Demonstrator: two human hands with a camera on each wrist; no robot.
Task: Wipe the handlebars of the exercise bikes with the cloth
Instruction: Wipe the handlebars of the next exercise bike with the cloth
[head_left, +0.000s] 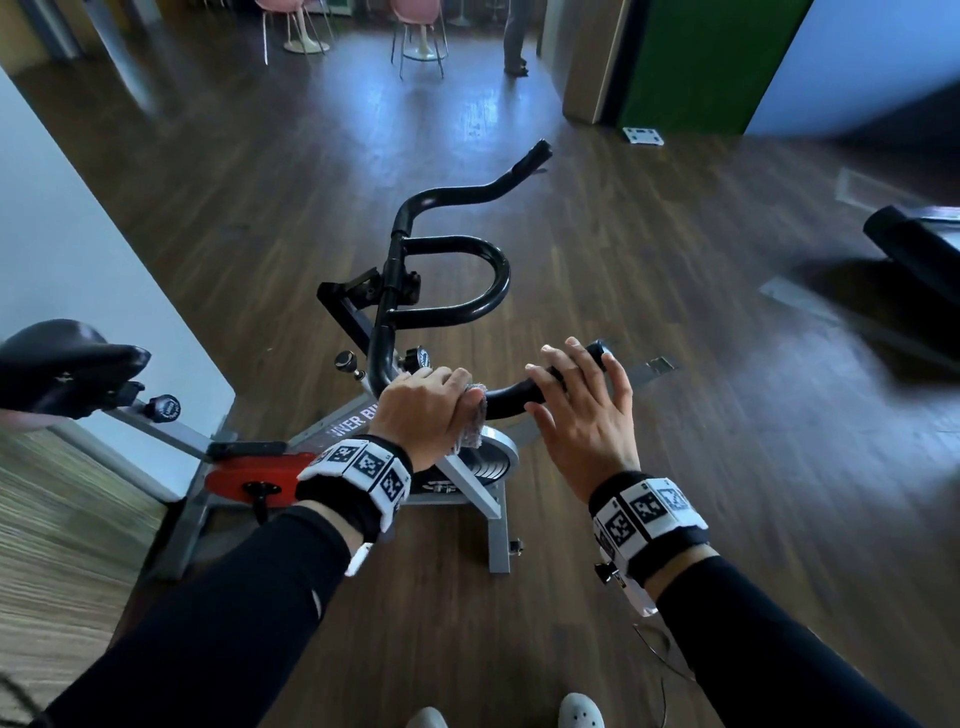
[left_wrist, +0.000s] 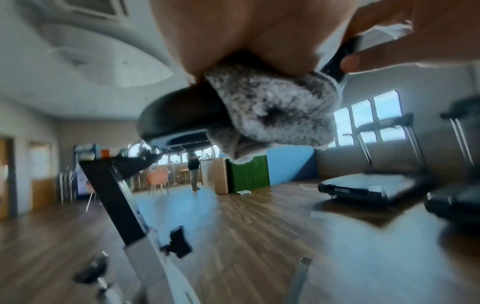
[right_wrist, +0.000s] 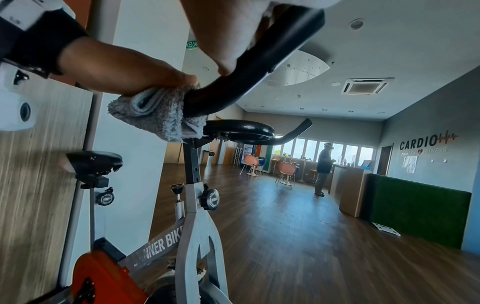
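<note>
Left hand (head_left: 423, 410) is gripping the grey cloth (head_left: 474, 423), fingers curling it round the near arm of the black handlebar (head_left: 511, 397) of the exercise bike (head_left: 467, 483); the bar under the cloth is hidden. Right hand (head_left: 582, 415) is lying over the same arm further toward its tip, fingers spread and loosely draping the bar, thumb reaching under it; how firmly it is holding is hard to tell. In the left wrist view the cloth (left_wrist: 272, 115) is bunching below the palm, everything there blurring. In the right wrist view the cloth (right_wrist: 158, 115) is showing folded layers. The saddle (head_left: 67, 364) is getting cut off at the left edge. The bike is standing on a dark wood floor (head_left: 649, 270) beside a pale wall (head_left: 62, 223). A treadmill (left_wrist: 376, 185) is sitting off to the right, pink chairs (head_left: 415, 21) and a standing person (right_wrist: 323, 168) at the far end.
</note>
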